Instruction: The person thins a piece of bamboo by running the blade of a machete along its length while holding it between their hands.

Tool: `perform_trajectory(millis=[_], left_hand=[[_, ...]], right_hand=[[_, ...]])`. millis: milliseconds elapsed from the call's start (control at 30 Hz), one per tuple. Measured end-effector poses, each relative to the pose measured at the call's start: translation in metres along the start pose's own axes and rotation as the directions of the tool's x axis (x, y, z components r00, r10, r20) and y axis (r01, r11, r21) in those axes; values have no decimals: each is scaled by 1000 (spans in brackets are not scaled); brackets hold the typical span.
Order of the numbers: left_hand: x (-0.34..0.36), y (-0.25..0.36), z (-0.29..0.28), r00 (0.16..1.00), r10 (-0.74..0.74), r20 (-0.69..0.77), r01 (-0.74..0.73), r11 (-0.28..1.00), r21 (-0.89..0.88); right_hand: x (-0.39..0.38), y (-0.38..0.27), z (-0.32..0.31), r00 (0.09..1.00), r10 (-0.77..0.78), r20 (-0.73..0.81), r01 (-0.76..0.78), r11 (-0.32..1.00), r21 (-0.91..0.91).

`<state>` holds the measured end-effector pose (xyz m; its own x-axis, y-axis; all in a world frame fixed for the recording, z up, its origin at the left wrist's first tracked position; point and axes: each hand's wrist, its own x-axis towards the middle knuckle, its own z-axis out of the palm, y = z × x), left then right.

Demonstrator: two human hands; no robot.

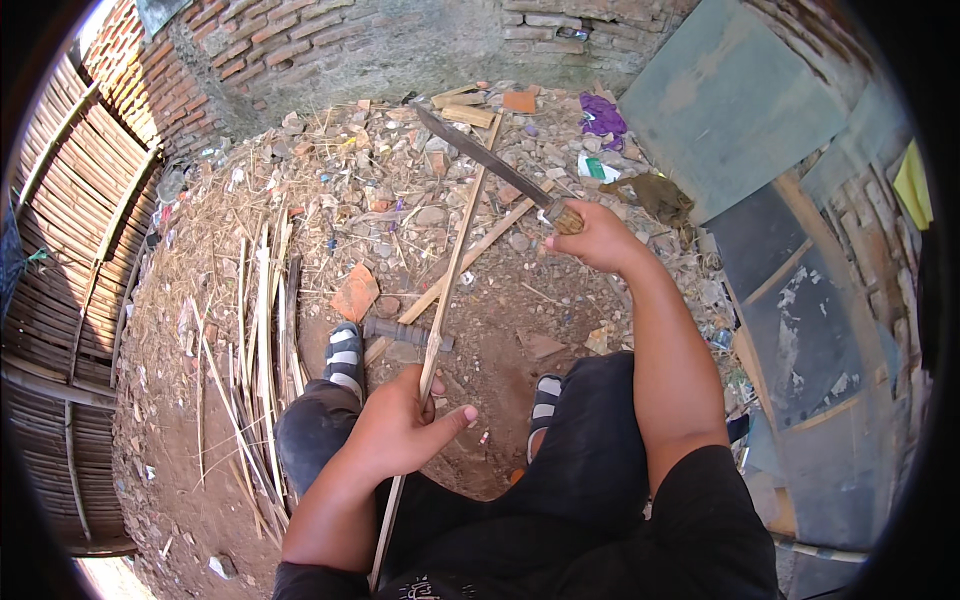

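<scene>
My right hand [600,237] is closed round the wooden handle of a machete [490,160], its long dark blade pointing up and to the left. In my left hand [405,430] is a long, thin bamboo strip [460,240], with the fingers curled about it and the thumb sticking out. The strip slants from my lap up toward the wall. Near its far end the blade crosses in front of it; whether they touch I cannot tell.
Several split bamboo strips [262,340] lie left of my knee. A wooden stick [480,245] and a dark rod-like piece [405,330] rest on rubble before my sandalled feet. A brick wall [340,50] stands ahead, a bamboo-slat panel [75,230] left, grey boards [735,110] right.
</scene>
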<state>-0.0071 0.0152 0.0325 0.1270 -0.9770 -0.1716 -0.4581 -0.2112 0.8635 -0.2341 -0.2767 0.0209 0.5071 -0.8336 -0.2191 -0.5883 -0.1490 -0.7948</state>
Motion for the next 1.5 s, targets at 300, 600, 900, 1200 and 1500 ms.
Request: perform_trajectory(millis=[300, 600, 900, 1200, 1500], left_hand=[[-1, -6, -1, 1000, 14, -21, -14, 1000, 3], [0, -2, 0, 1000, -19, 0, 19, 998, -56], [0, -5, 0, 1000, 22, -6, -22, 1000, -10], [2, -21, 5, 999, 40, -20, -42, 993, -107], [-1, -1, -1, 1000, -1, 2, 1, 999, -33]], right_hand=[[2, -5, 15, 908, -299, 293, 346, 931, -120], [-6, -9, 14, 938, -216, 272, 240, 969, -59], [5, 7, 6, 981, -181, 63, 181, 983, 13], [-3, -14, 29, 836, -373, 402, 451, 884, -118], [5, 5, 7, 988, -27, 151, 17, 997, 71]])
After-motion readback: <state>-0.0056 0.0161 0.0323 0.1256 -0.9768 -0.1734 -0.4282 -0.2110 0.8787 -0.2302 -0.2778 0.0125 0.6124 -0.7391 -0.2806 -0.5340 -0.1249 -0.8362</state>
